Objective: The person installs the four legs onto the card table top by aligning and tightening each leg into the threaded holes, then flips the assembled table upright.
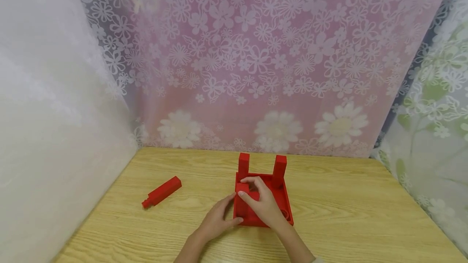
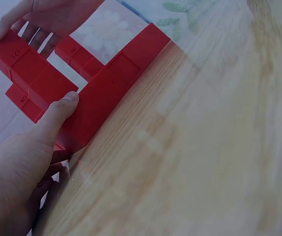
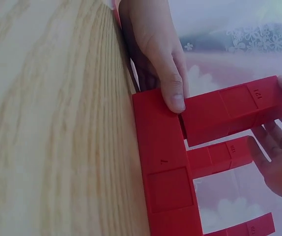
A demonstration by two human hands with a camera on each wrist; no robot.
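A red square frame (image 1: 261, 223) with raised walls lies on the table like a shallow tray. Two red posts, a left one (image 1: 243, 164) and a right one (image 1: 280, 169), stand upright at its far corners. My left hand (image 1: 216, 219) grips the frame's near left corner, thumb on the front wall and fingers along the left side. At that corner a third red post (image 3: 229, 110) stands upright, marked with small raised digits. My right hand (image 1: 264, 203) holds its top end between thumb and fingers. A narrow dark slit shows between this post's foot and the frame's edge.
Another red post (image 1: 162, 192), with a narrower stepped end, lies on the wood-grain table (image 1: 340, 202) at the left. A round ring (image 1: 284, 214) shows in the frame's near right corner. Floral curtains (image 1: 256, 72) hang behind and at both sides.
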